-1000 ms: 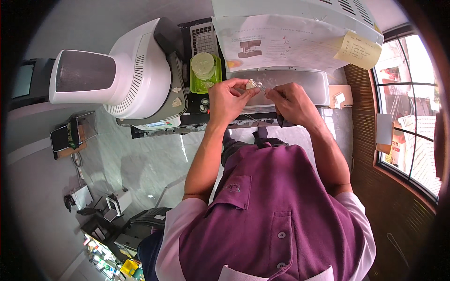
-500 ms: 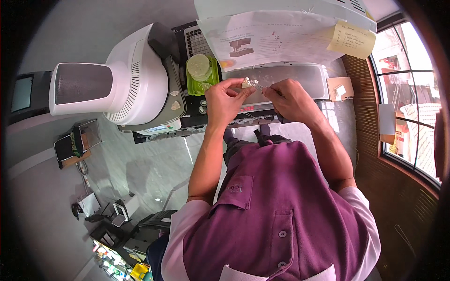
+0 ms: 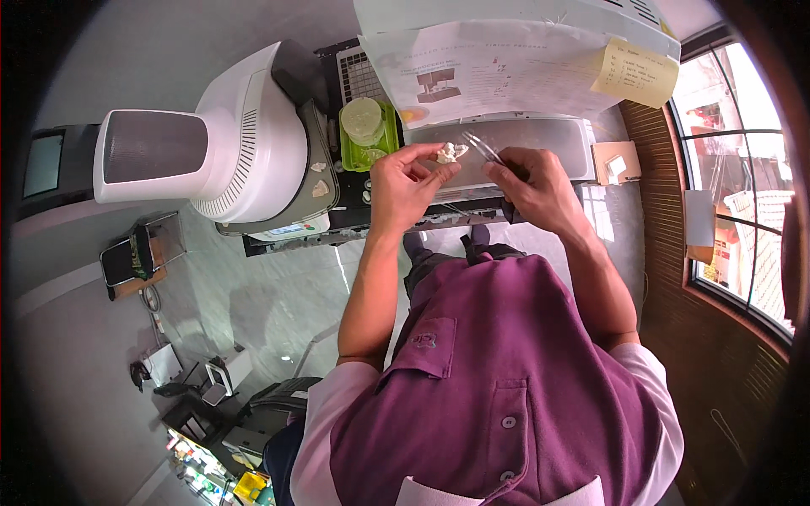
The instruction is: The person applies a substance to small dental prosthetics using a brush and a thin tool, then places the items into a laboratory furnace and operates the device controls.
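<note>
My left hand (image 3: 405, 190) pinches a small, irregular white piece (image 3: 447, 153) over the pale rectangular basin (image 3: 553, 139) at the front of the bench. From the right, my right hand (image 3: 533, 190) grips slender metal tweezers (image 3: 481, 145), whose tips point up and left, a little above and right of the piece and apart from it. Left of my hands, a green tray (image 3: 388, 143) holds a translucent round container (image 3: 363, 120). More small white pieces (image 3: 320, 188) lie on the base of the white machine.
The bulky white machine (image 3: 245, 143) fills the left of the bench, with a keyboard (image 3: 356, 76) behind the green tray. A paper sheet (image 3: 489, 76) with a yellow note (image 3: 629, 74) covers the raised panel. A cardboard piece (image 3: 606, 160) sits right, near the window.
The tweezer tips, on the piece half a second ago, have lifted off it, up and to the right. My right hand has shifted slightly right. The piece remains in my left hand.
</note>
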`<state>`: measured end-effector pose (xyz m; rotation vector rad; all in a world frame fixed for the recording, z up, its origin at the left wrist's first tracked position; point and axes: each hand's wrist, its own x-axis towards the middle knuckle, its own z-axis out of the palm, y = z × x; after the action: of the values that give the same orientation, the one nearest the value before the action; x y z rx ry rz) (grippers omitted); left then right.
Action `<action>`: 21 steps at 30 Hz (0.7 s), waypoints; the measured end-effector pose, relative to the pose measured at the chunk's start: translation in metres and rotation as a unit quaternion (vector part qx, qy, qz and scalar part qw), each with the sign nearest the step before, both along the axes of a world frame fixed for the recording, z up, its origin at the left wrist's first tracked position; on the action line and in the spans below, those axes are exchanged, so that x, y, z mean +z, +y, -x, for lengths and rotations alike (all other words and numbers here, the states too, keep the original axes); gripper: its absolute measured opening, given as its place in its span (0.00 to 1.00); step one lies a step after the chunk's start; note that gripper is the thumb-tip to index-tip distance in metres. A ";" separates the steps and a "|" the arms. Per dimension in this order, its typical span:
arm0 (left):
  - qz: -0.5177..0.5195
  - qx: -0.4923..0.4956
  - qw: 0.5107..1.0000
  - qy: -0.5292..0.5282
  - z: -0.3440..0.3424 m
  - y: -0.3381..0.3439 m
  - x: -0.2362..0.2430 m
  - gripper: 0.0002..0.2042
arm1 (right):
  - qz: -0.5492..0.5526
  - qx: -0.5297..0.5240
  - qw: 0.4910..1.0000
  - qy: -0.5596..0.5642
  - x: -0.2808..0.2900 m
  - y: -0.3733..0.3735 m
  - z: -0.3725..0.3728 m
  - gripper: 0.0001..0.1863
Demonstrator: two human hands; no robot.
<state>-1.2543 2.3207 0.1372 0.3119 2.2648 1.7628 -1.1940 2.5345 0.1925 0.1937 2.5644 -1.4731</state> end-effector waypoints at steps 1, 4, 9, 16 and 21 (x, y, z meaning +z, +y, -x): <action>-0.013 -0.009 1.000 -0.017 -0.001 -0.001 0.003 0.21 | 0.016 -0.017 0.999 0.022 0.000 -0.001 -0.002 0.13; -0.049 -0.032 0.997 -0.057 -0.003 -0.006 0.008 0.19 | 0.115 -0.076 0.989 0.062 -0.010 -0.009 -0.007 0.08; -0.113 -0.050 0.991 -0.054 -0.008 -0.010 0.010 0.17 | 0.190 -0.106 0.972 0.084 -0.008 -0.021 -0.007 0.07; -0.166 -0.085 0.980 -0.065 -0.017 -0.010 0.025 0.17 | 0.223 -0.061 0.969 0.090 -0.007 -0.028 -0.007 0.10; -0.161 -0.094 0.981 -0.048 -0.017 -0.011 0.019 0.17 | 0.231 -0.035 0.967 0.100 0.002 -0.028 -0.009 0.09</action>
<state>-1.2377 2.3094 0.1566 0.4736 1.8156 1.9904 -1.1847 2.5067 0.1944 0.0723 2.2841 -2.1615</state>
